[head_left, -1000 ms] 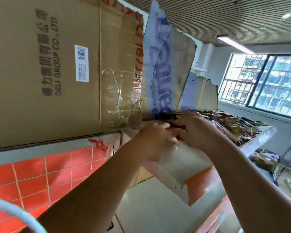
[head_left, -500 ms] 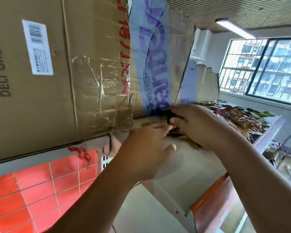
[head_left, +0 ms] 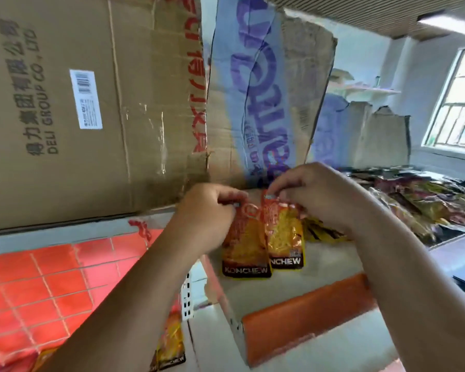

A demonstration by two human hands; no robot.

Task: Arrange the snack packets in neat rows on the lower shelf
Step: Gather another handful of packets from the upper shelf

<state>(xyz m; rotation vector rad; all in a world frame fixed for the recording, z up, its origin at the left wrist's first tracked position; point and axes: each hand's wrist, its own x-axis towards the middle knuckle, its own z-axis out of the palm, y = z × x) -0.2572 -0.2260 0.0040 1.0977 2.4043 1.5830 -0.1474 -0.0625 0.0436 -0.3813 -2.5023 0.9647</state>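
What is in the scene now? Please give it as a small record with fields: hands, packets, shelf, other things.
left hand: pinches the top of the left packet
right hand: pinches the top of the right packet
packets: orange, marked KONCHEW, side by side; the left packet overlaps the right packet's edge
shelf: pale, under both packets
strip: orange, along the shelf's front
pile: dark packets, further right on the shelf
box: large cardboard, behind the hands
third packet: same kind, lower down
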